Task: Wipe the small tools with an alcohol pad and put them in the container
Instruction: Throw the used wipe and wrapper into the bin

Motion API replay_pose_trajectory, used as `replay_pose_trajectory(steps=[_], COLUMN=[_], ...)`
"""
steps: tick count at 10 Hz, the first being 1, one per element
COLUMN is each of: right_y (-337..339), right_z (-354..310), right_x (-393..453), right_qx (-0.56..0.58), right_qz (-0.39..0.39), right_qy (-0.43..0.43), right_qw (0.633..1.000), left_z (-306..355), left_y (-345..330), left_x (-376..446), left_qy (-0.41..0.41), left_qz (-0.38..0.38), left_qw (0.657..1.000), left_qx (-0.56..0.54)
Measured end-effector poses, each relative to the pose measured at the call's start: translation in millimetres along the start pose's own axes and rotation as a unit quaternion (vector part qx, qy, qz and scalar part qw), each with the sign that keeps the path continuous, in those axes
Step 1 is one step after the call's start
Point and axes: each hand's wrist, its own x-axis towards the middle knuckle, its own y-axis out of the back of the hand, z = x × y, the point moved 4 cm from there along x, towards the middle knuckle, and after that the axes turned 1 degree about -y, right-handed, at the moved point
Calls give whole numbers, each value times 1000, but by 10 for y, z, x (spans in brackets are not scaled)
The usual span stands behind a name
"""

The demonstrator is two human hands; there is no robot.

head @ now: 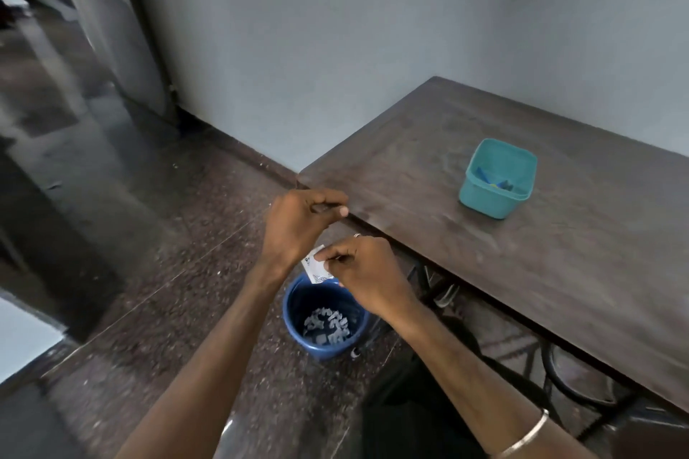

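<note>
A small white alcohol pad packet [316, 268] is pinched by the thumb and fingers of my right hand [363, 274], just above a blue bin. My left hand [298, 224] is up and left of it, beside the table's corner, with fingers curled and thumb meeting fingertips; whether it holds something small is unclear. On the dark wooden table [522, 272] stands a teal container [497, 179] with blue tools [494, 179] lying inside. Both hands are off the table, over the floor.
A blue bin [298, 313] on the speckled floor holds several pale scraps. The table's metal frame and a stool ring show under its front edge. A grey wall runs behind, with a doorway at far left.
</note>
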Motion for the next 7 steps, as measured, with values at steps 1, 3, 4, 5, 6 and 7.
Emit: replay_pose_trajectory(steps=[1,3,4,5,6,7], right_y=[-211,-579,-797,-1008,-1174,-1339], right_z=[238,952,1411,1869,2184,2449], right_x=[140,633,889,1070,1188,1297], right_qx=[-44,-2,-2,2,-3,19], right_qz=[-24,-24,-30,-29,-39,-55], right_qy=[-8,-116,-192,-246,-273,-302], right_qw=[999,993,981,969,961,952], left_z=[-153,-407,-497,-561,-630,-611], left_y=[-85,-164,-212,-259,-282,-316], left_x=[41,49,93,101,110,138], left_qy=[-22,-30,-38,-46,-63,-95], left_qz=[2,31,42,51,55,61], left_qw=[1000,989,982,980,975,973], left_qx=[5,-140,-179,-189,-207,-199])
